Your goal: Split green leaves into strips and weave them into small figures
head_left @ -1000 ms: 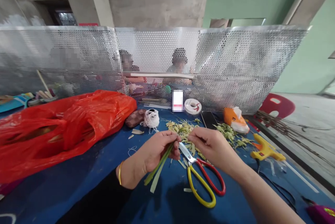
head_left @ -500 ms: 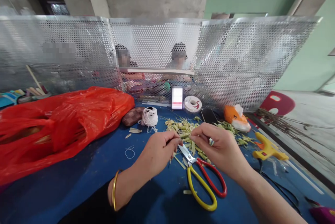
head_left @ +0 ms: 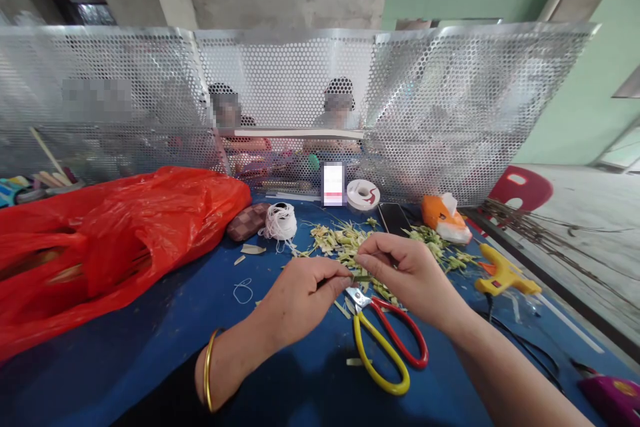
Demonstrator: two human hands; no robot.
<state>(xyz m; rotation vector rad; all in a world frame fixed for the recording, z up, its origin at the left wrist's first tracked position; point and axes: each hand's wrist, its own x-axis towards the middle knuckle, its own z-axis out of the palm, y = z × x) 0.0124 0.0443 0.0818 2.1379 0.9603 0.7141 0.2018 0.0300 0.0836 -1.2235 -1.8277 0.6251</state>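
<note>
My left hand, a gold bangle at its wrist, pinches one end of a small green leaf strip. Close beside it, my right hand has thumb and fingers pressed together at the strip's upper side; what lies between those fingertips is too small to tell. Scissors with one yellow and one red handle rest on the blue table just below both hands, their blade tips hidden by the left fingers. Behind the hands spreads a pile of yellow-green plant pieces.
A red plastic bag covers the left side. White string, a checkered pouch, a ribbon spool and a phone stand behind. At right are tissues and a yellow glue gun. People sit beyond the perforated screen.
The view has shifted slightly, so things appear a little further left. My left hand has come forward over the scissor blades, and the green strip shows more clearly between the hands.
</note>
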